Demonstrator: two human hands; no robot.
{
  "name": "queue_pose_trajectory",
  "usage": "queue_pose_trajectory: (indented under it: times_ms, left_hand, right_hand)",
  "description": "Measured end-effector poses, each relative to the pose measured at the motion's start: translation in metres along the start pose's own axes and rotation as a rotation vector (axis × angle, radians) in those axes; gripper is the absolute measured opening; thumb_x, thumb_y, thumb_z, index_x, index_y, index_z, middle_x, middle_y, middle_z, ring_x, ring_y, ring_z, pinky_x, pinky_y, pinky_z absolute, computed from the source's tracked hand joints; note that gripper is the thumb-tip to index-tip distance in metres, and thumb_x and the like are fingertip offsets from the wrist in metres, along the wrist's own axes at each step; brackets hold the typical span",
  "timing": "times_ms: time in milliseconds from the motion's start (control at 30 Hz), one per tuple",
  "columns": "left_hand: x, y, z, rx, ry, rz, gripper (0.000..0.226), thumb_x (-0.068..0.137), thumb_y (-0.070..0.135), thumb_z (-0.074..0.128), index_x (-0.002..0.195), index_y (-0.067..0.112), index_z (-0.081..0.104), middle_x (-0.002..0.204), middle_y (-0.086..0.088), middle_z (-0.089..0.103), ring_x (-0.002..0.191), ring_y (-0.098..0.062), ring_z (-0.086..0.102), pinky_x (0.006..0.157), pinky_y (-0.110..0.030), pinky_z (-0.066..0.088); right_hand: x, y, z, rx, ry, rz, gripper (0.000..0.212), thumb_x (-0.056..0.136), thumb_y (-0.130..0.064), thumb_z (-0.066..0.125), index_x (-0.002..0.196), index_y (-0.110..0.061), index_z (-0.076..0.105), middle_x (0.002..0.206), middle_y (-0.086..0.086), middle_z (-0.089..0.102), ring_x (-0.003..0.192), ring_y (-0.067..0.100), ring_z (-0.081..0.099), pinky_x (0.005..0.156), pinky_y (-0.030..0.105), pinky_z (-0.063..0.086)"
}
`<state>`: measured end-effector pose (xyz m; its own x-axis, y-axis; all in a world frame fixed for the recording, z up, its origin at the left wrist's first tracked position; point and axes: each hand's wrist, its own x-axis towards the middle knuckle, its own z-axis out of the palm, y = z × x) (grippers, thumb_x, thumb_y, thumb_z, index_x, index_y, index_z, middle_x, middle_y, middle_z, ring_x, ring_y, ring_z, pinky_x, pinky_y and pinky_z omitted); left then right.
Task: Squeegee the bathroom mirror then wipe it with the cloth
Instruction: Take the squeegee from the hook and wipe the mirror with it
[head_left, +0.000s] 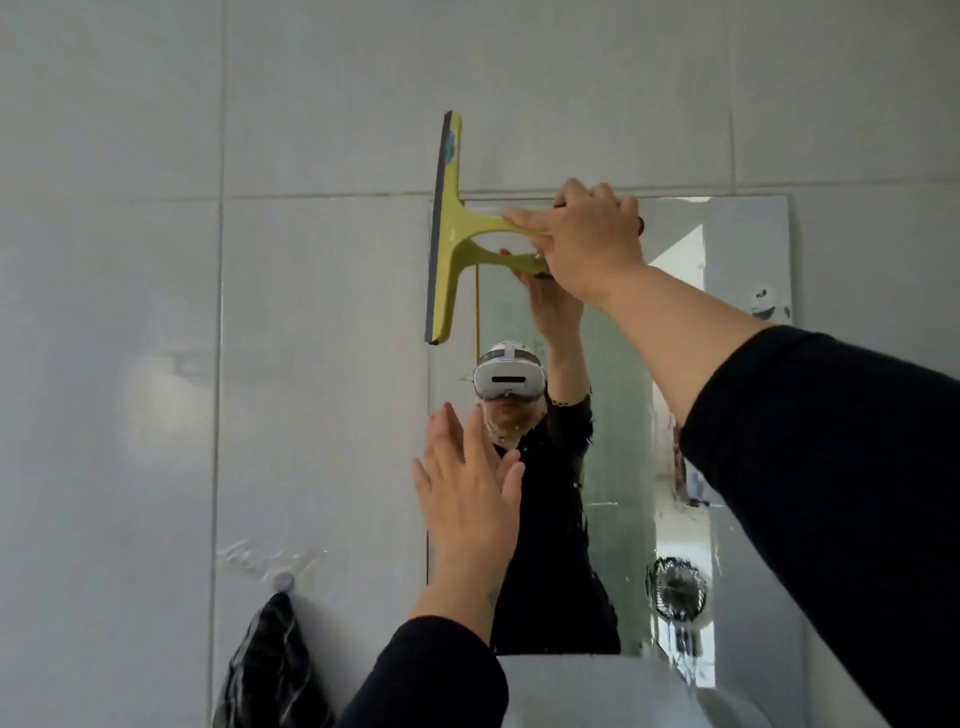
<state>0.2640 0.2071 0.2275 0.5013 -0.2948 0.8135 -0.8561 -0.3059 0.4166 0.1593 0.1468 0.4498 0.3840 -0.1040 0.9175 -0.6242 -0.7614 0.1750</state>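
A frameless rectangular mirror (743, 249) hangs on the grey tiled wall. My right hand (589, 236) grips the handle of a yellow-green squeegee (448, 228) at the mirror's top left corner. Its blade stands vertical along the mirror's left edge, and its upper half reaches above the mirror onto the tile. My left hand (467, 493) is raised flat with fingers apart at the mirror's lower left edge, holding nothing. The mirror shows a person in dark sleeves with a white headset. I see no wiping cloth for certain.
A dark bag or cloth (272, 670) hangs from a wall hook (283, 581) at the lower left. The white rim of a basin (597, 691) lies below the mirror. A small fan (675, 590) shows in the mirror's reflection.
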Motion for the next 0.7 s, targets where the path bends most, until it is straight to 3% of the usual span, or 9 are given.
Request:
queue_pose_trajectory:
  times_ms: [100, 333, 700]
  left_hand:
    - [0.013, 0.011, 0.007, 0.012, -0.008, 0.003, 0.079, 0.088, 0.06, 0.045, 0.149, 0.033, 0.003, 0.159, -0.009, -0.01, 0.147, -0.025, -0.007, 0.119, -0.046, 0.004]
    - [0.021, 0.015, 0.026, 0.032, -0.043, -0.035, 0.097, 0.081, 0.057, 0.059, 0.148, 0.033, -0.007, 0.156, -0.005, -0.024, 0.145, -0.023, -0.02, 0.12, -0.043, 0.008]
    - [0.021, 0.018, 0.021, -0.024, -0.03, -0.029, 0.095, 0.08, 0.05, 0.064, 0.149, 0.033, 0.001, 0.158, -0.006, -0.018, 0.146, -0.024, -0.014, 0.12, -0.042, 0.011]
  right_hand:
    - [0.017, -0.011, 0.004, -0.034, -0.017, -0.029, 0.049, 0.1, -0.026, 0.038, 0.139, -0.054, 0.031, 0.118, 0.01, 0.048, 0.111, 0.032, 0.044, 0.092, 0.044, 0.032]
    - [0.027, -0.005, 0.01, -0.1, -0.035, -0.059, 0.051, 0.1, -0.028, 0.035, 0.139, -0.058, 0.025, 0.116, 0.01, 0.044, 0.11, 0.031, 0.04, 0.09, 0.045, 0.03]
    - [0.007, 0.025, -0.001, -0.155, -0.019, -0.051, 0.055, 0.1, -0.023, 0.036, 0.141, -0.056, 0.022, 0.107, 0.009, 0.04, 0.11, 0.029, 0.036, 0.09, 0.045, 0.029]
